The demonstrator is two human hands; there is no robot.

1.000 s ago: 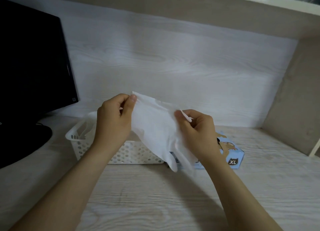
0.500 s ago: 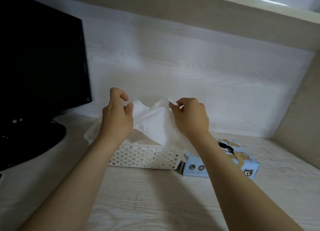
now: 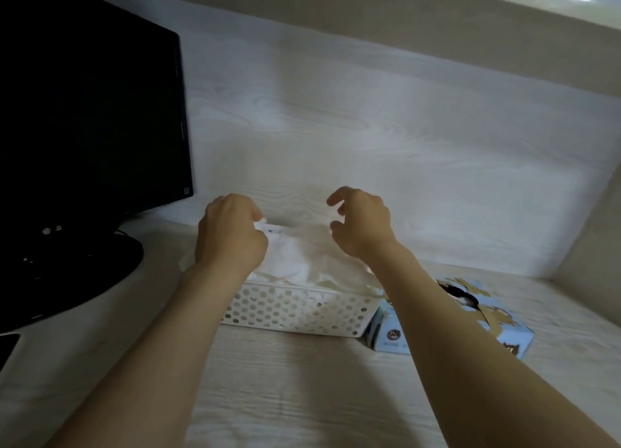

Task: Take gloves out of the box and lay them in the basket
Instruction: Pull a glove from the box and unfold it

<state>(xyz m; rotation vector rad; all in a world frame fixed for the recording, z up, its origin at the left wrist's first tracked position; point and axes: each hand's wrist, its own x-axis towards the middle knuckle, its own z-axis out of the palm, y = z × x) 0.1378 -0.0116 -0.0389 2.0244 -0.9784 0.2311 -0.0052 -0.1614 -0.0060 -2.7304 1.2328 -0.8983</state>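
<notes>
The white gloves (image 3: 302,266) are piled in the white basket (image 3: 295,313) on the table (image 3: 302,397). An edge of the pile is pinched by the curled fingers of the left hand (image 3: 228,239). The right hand (image 3: 364,227) is held just over the pile; its fingers are loosely bent and nothing is held. The blue box (image 3: 504,328) is set just beside the basket, on its right.
</notes>
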